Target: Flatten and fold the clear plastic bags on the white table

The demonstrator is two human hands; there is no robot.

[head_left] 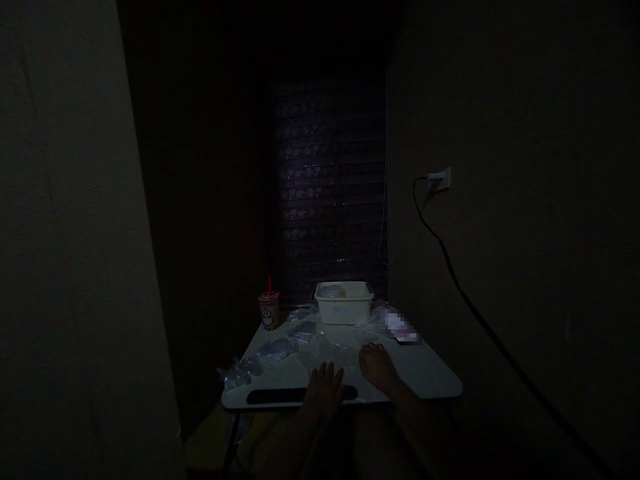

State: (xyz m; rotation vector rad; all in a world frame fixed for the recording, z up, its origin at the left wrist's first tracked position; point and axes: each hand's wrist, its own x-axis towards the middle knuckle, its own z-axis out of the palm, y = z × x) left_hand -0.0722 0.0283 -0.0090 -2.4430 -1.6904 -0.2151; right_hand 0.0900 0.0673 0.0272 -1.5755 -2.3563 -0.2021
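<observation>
Dim, narrow room: a small white table (430, 377) carries a white tub (344, 308) at its far end. My left hand (325, 392) lies flat at the near edge and my right hand (379, 368) just beside it. Both are open and empty, near the clear plastic bags (283, 348) scattered mid-table.

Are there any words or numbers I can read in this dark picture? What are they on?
No text here can be read.
Cup: printed picture and marks, too small and dark to read.
White tub: faint label on its front, too dim to read.
Flat thing right of the tub: blurred out, unreadable.
</observation>
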